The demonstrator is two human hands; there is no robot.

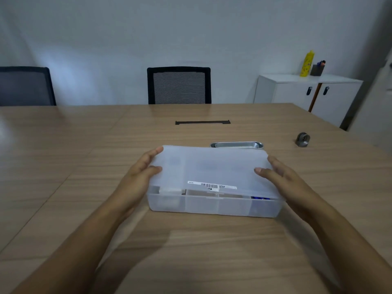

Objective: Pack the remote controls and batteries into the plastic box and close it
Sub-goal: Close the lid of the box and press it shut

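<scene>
A translucent plastic box (214, 205) with dividers sits on the wooden table in front of me. Its frosted lid (212, 166) lies over the box but is shifted back, so a strip along the near edge stays uncovered. A barcode sticker (212, 185) runs along the lid's front edge. In the uncovered strip I see a white remote's end (170, 190) at the left and something blue (259, 197) at the right. My left hand (140, 177) grips the lid's left edge, my right hand (282, 177) its right edge.
A metal tray (237, 144) lies just behind the box. A small grey metal object (303, 140) stands at the right. A black cable slot (202, 122) is set in the table farther back. Two chairs (179, 85) and a white cabinet (307, 90) are beyond.
</scene>
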